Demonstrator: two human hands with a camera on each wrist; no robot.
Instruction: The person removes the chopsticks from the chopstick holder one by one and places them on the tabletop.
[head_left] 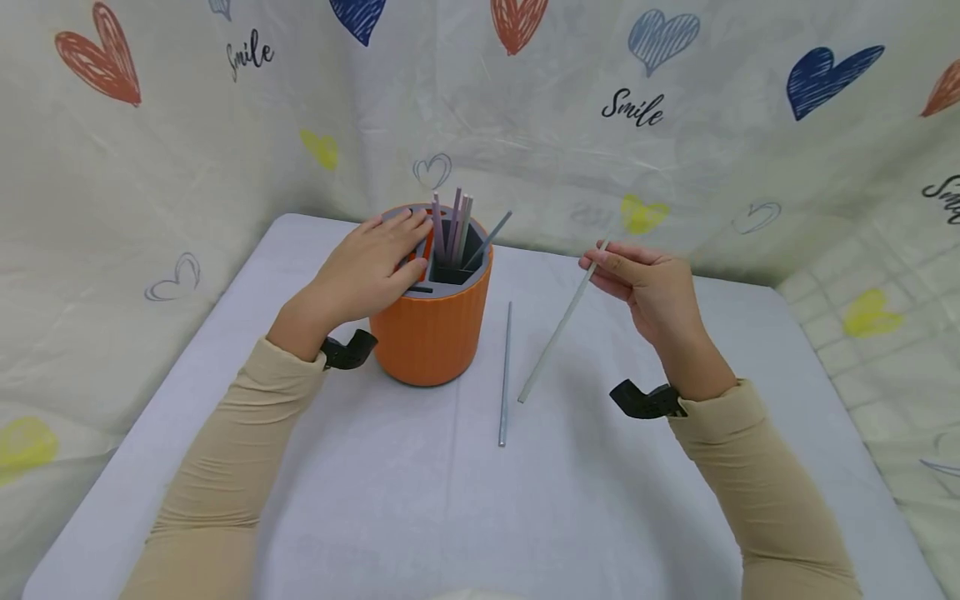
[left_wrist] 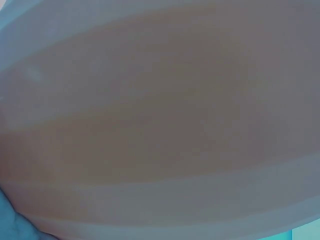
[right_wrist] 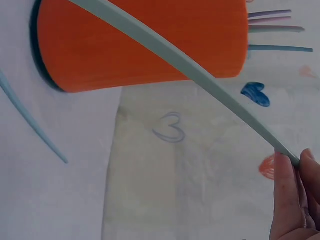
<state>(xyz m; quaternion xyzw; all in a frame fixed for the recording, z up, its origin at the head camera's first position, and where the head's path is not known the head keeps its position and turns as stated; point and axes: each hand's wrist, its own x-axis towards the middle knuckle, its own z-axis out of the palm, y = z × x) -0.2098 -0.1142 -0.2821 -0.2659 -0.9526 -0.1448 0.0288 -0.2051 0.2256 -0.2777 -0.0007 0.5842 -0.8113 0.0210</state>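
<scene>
A round orange pen holder (head_left: pixel 427 342) with a grey divided top stands on the table. My left hand (head_left: pixel 367 262) rests over its left side, fingers extended across the top. Several thin purple and pale sticks (head_left: pixel 454 229) stand in its dark compartment, and a blue-grey stick (head_left: pixel 493 235) leans to the right there. At the right, my right hand (head_left: pixel 652 287) pinches the upper end of a pale green stick (head_left: pixel 562 323) between thumb and fingers; it slants down to the left. Orange holder wall (right_wrist: pixel 145 40) lies behind that stick in the right wrist view. The left wrist view is blurred close up.
A blue-grey stick (head_left: pixel 506 375) lies on the white table (head_left: pixel 420 500) between the holder and the pale green stick. Behind the table hangs a pale cloth (head_left: pixel 480 108) printed with hearts and words. Both wrists wear black camera mounts (head_left: pixel 647 401).
</scene>
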